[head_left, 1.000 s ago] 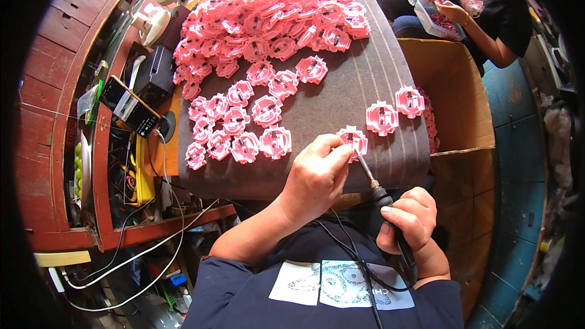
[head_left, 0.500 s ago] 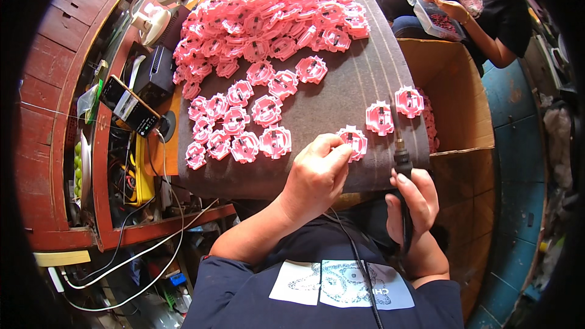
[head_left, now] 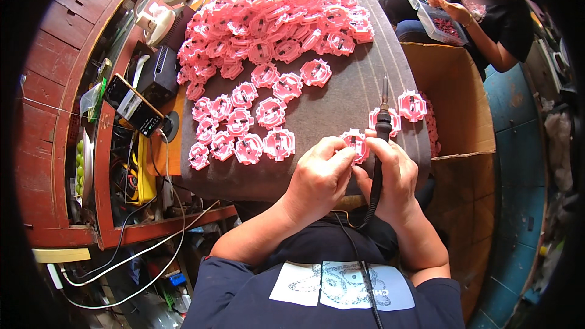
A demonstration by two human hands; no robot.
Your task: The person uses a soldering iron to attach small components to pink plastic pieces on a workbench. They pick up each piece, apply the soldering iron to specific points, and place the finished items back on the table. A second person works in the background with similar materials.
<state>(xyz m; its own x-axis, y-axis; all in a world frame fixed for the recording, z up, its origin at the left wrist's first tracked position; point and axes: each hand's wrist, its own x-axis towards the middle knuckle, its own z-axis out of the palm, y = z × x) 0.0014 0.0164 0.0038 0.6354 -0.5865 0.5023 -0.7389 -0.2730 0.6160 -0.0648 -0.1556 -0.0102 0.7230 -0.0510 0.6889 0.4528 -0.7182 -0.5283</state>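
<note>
My left hand (head_left: 318, 175) is closed in a pinch on the left edge of a pink plastic part (head_left: 355, 144) with a black strip across its middle. My right hand (head_left: 395, 180) is wrapped round the black handle of a soldering iron (head_left: 383, 125), its metal tip pointing up and away from me. The right fingertips come up to the right edge of the same pink part; whether they touch it I cannot tell. Just behind the iron sits another pink part (head_left: 393, 123), partly covered by it. One more pink part (head_left: 412, 106) lies at the table's right edge.
A big heap of pink parts (head_left: 268, 18) covers the far side of the grey table (head_left: 341, 103); several lie singly at left. Beyond the right edge stands a cardboard box (head_left: 454, 103). A phone (head_left: 134, 106) leans at left. A co-worker's hands (head_left: 448, 6) are at top right.
My right hand has moved left, up to the pink part that my left hand pinches. The soldering iron came left with it. The left hand keeps its pinch.
</note>
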